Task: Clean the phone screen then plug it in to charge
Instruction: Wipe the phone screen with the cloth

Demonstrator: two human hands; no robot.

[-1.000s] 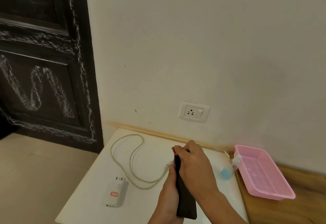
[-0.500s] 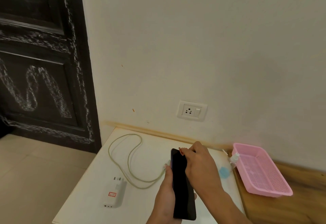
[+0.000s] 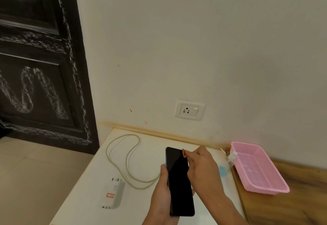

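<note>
A black phone (image 3: 178, 180) faces up above the white table (image 3: 85, 193), its dark screen showing. My left hand (image 3: 161, 194) grips it from the left side and below. My right hand (image 3: 201, 168) pinches its upper right edge with curled fingers. A pale green cable (image 3: 126, 159) loops over the table and runs toward the phone's left side behind my left hand; its end is hidden. The white charger adapter (image 3: 113, 195) lies flat left of my hands. A white wall socket (image 3: 189, 110) with a switch sits above the table.
A pink plastic basket (image 3: 256, 168) stands on the wooden surface at the right. A small spray bottle (image 3: 231, 159) and something blue (image 3: 221, 170) lie between basket and my right hand. A dark door (image 3: 39, 65) is at the left.
The phone has turned from edge-on to screen-up in my hands. My right hand stays at its upper edge, my left keeps holding it.
</note>
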